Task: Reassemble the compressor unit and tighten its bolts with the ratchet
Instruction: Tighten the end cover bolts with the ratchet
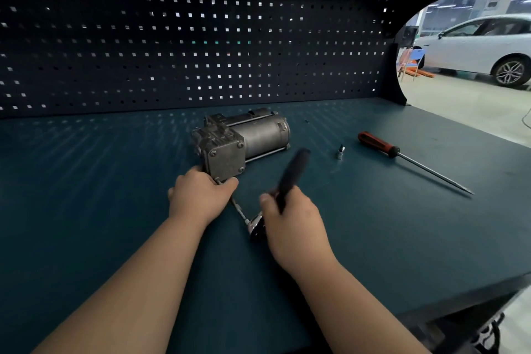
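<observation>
The grey metal compressor unit lies on its side on the dark teal bench top, its square, bolted end plate turned toward the person. The left hand grips the plate's near lower corner, fingers and thumb curled round it. A thin steel extension bar runs from under that hand, away from the compressor unit toward the person, to the chrome head of a black-handled ratchet. The right hand is closed round the ratchet's handle, which is blurred and tilts up toward the compressor unit's right side. Right of the compressor unit stands a small silver socket bit, and farther right lies a long screwdriver with a red and black handle. Behind the compressor unit rises a dark perforated pegboard; far to its right is a white car.
</observation>
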Motion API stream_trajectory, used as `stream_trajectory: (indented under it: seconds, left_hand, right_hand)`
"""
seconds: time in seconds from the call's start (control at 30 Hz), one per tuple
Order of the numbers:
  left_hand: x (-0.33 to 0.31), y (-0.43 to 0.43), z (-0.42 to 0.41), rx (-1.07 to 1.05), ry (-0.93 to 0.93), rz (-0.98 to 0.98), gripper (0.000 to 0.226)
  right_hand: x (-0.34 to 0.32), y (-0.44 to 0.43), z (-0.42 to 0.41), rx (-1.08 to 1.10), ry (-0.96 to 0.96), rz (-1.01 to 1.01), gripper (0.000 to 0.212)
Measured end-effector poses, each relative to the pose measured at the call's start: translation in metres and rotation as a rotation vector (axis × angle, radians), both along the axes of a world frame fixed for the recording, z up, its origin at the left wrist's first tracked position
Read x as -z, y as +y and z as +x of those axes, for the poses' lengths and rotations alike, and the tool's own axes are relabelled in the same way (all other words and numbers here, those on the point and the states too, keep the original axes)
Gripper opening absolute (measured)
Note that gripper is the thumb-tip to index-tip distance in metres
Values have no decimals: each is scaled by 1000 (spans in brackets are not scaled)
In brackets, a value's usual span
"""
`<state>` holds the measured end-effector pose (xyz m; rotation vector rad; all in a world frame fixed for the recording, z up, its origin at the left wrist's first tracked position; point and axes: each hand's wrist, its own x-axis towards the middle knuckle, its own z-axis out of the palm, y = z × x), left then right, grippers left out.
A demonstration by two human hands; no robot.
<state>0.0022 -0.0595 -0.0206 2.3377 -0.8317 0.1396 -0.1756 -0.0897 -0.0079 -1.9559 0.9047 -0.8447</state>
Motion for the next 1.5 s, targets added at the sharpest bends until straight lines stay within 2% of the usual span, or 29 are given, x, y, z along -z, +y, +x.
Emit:
stream_trajectory:
  seconds: [0.07, 0.13, 0.2, 0.27, 0.33, 0.4, 0.5, 0.6, 0.67, 0.8, 0.9, 0.97, 1.03, 1.17, 1.2, 1.33, 1.5]
  left_hand:
    - [0, 0, -1, -5, 24, -11, 50]
    - [1, 0, 0, -3, 27, -11, 44]
    - [1, -1, 0, -5, 25, -3, 37]
    - [1, -3, 0, -23, 21, 16, 36]
    - [2, -5, 0, -48, 19, 29, 37]
    - [2, -6, -1, -63, 21, 32, 38]
    - [1, -5, -1, -72, 28, 41, 37]
    - [-2, -4, -3, -60, 119, -60, 28]
    - [-4, -3, -6, -50, 104, -35, 23]
    - [-4, -1, -8, -49, 31, -12, 27]
    - [-3, -2, -7, -59, 15, -8, 30]
    - [-2, -3, -7, -58, 17, -14, 31]
    - [-1, -3, -5, -52, 18, -18, 30]
    - [2, -4, -2, -58, -27, 25, 38]
    - [2, -4, -2, -58, -27, 22, 38]
    - [2, -5, -3, -65, -6, 11, 37]
    - [0, -6, -4, -92, 9, 11, 34]
  right_hand:
    - [0, -12, 1, 26, -81, 296, 19]
    - [-1, -18, 1, 10, -149, 475, 22]
    - [-5, -20, -1, -14, -165, 555, 24]
    - [-5, -18, -2, -25, -152, 533, 23]
    - [-2, -14, -4, -16, -116, 425, 19]
    - [-4, -4, -7, -11, -18, 223, 18]
    - [-9, 13, -7, -41, 130, -266, 23]
    - [-8, 28, 3, -93, 114, -796, 21]
    - [-6, 36, 8, -90, 134, -942, 24]
    - [1, 39, 9, -77, 255, -1006, 25]
    - [0, 37, 8, -92, 252, -964, 24]
    - [-3, 32, 7, -136, 207, -826, 23]
    - [-4, 24, 3, -123, 129, -560, 21]
    - [-7, 0, -7, -40, -46, 195, 18]
    - [-7, -3, -9, -57, -54, 284, 17]
    - [-11, -5, -11, -86, -29, 350, 18]
    - [-7, 0, -10, -64, 15, 209, 16]
